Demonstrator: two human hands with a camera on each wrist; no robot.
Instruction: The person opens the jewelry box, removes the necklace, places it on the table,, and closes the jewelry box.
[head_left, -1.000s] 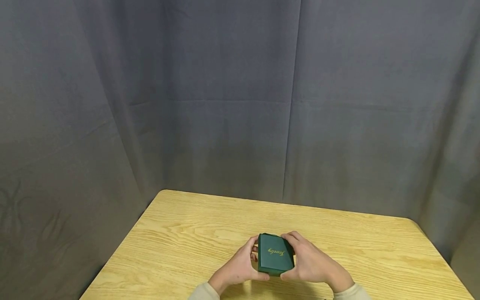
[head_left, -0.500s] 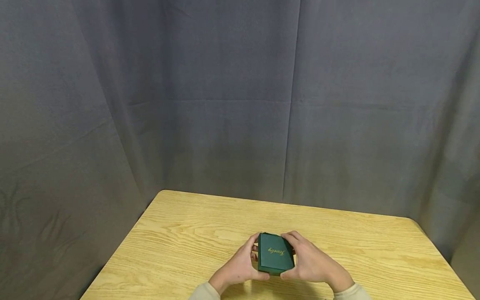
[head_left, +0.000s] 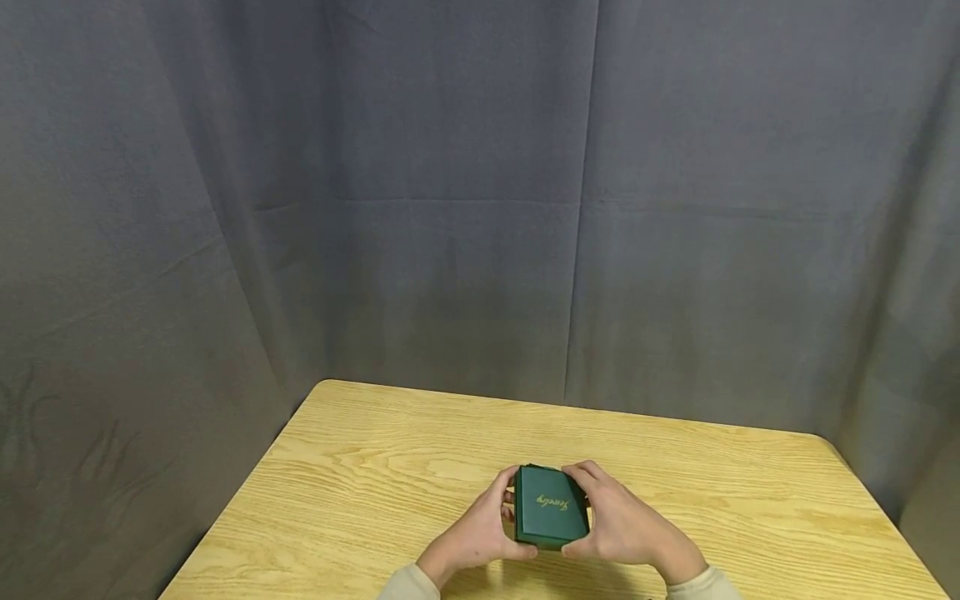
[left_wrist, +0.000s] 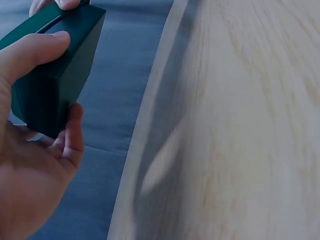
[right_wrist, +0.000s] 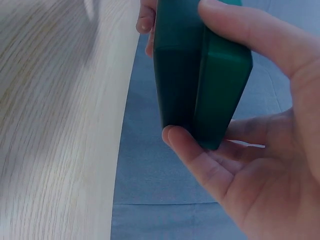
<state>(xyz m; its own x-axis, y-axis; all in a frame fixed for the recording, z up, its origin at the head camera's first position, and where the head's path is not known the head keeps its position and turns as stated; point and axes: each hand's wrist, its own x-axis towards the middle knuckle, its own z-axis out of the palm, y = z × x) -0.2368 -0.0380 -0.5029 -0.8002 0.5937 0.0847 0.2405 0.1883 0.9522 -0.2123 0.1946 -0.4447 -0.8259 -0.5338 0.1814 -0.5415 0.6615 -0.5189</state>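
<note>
A small dark green jewelry box (head_left: 553,523) is held above the table between both hands, its gold "Jewelry" lettering upside down in the head view. My left hand (head_left: 480,530) grips its left side, thumb at the near edge and fingers at the far edge. On the opposite side, my right hand (head_left: 624,527) grips it in the same way. The left wrist view shows the box (left_wrist: 75,60) tilted, with a thumb on the seam. Two sections of the box (right_wrist: 225,85) meet along a groove in the right wrist view. Whatever is inside is hidden.
Beneath the hands lies a light wood-grain table (head_left: 375,467) with rounded far corners. Grey curtains (head_left: 450,208) hang behind it and along its left and right sides. Shadows of the hands fall near the front of the table.
The box has shifted and tilted very slightly between the fingers. Both hands keep their grip in almost the same place.
</note>
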